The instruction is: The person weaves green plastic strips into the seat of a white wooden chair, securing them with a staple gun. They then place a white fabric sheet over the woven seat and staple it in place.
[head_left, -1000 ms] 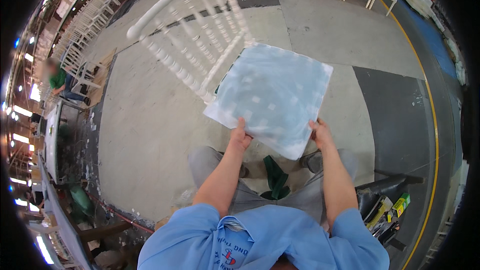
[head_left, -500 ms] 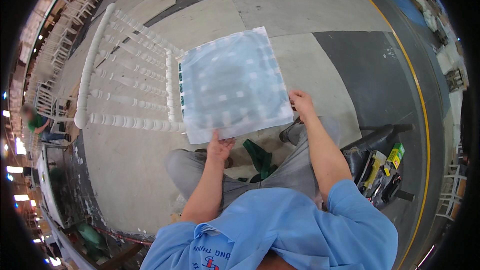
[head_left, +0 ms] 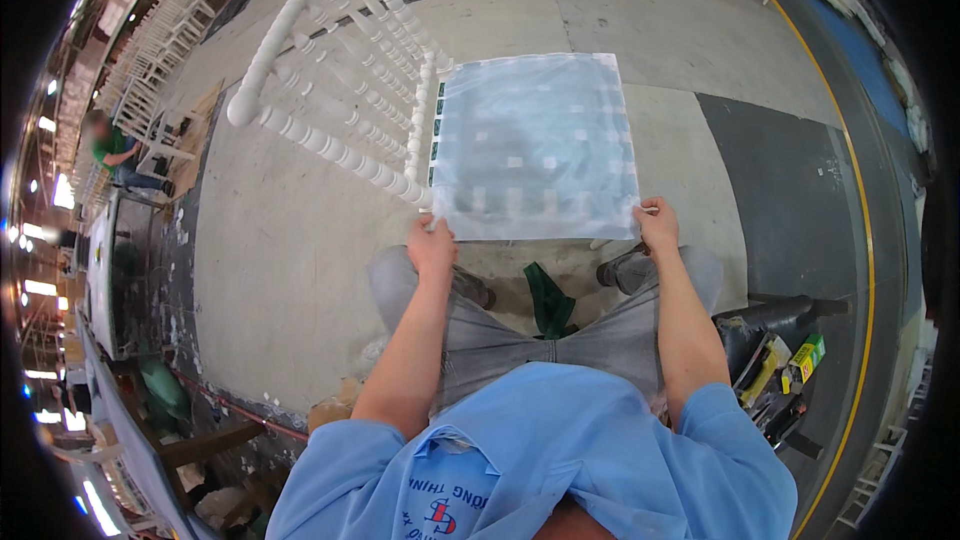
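A white chair with turned spindles (head_left: 385, 178) stands in front of me, its back to the left. Over its seat lies a thin, pale blue, see-through cloth (head_left: 540, 155); a pattern of woven webbing shows through it. Green webbing ends (head_left: 435, 150) stick out along the seat's left side. At the cloth's near left corner, my left hand (head_left: 432, 248) is closed with fingertips pinching the edge. My right hand (head_left: 657, 224) pinches the near right corner in the same way. The cloth's near edge hangs straight between both hands.
A green strap (head_left: 548, 300) lies on the floor between my legs. To my right, a black stool (head_left: 765, 325) carries tools and a green-and-yellow box (head_left: 803, 360). A person in green (head_left: 120, 155) sits far left near rows of white chairs (head_left: 165, 55).
My left hand has gone from under the near edge to the cloth's near left corner. The near edge now runs straighter. The whole view has turned, shifting the chair to the right.
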A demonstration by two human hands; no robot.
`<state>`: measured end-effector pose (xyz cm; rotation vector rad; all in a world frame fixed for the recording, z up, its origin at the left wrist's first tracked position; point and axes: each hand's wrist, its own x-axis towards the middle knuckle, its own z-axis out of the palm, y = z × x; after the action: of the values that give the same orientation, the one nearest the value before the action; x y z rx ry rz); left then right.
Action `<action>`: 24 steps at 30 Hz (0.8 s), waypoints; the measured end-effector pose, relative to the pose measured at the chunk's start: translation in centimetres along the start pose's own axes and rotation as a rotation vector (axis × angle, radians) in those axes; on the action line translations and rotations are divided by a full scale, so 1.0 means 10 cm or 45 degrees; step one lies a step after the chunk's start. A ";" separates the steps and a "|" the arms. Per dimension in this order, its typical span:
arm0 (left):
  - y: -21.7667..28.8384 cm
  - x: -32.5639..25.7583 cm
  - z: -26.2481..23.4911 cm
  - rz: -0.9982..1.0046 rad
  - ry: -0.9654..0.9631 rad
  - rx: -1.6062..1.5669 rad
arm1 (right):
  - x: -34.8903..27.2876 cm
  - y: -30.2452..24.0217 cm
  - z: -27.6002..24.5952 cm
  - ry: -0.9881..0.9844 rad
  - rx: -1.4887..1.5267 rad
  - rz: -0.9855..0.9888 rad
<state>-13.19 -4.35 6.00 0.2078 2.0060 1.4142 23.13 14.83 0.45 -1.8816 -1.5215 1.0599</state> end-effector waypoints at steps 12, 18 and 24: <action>0.11 0.54 0.20 -0.320 0.039 0.084 | -0.03 -0.02 -0.07 0.074 -0.151 -0.112; 0.06 0.48 0.18 -0.308 -0.010 0.036 | 0.06 -0.05 0.01 0.004 -0.014 -0.013; 0.04 0.46 0.07 -0.265 -0.064 -0.079 | 0.08 -0.07 -0.08 -0.084 0.054 0.032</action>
<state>-16.34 -1.43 4.29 0.0058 1.8805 1.3237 23.43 15.82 1.30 -1.8587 -1.5028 1.1669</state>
